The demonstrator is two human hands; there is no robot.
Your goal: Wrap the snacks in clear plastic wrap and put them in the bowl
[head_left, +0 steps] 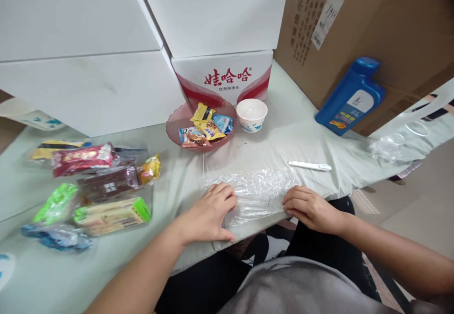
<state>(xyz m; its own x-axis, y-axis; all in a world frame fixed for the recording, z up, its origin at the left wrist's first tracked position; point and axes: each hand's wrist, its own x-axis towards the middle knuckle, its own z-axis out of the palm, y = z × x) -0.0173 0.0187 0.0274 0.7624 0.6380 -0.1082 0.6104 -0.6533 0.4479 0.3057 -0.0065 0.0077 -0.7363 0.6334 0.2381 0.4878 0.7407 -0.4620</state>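
A crinkled sheet of clear plastic wrap [257, 193] lies flat along the table's front edge. My left hand [212, 213] rests on its left end, thumb spread away from the fingers. At the right end, my right hand [312, 210] has its fingers curled together over the plastic's edge; its thumb is largely hidden. A white capped pen or slim cutter [309, 166] lies just beyond my right hand.
Behind the plastic stand a pink glass bowl [173, 127] of wrapped snacks and a white paper bowl [251, 115]. Several packaged snacks [108, 181] lie to the left. A blue bottle [351, 97] leans against a cardboard box [354, 30]. White boxes [220, 11] line the back.
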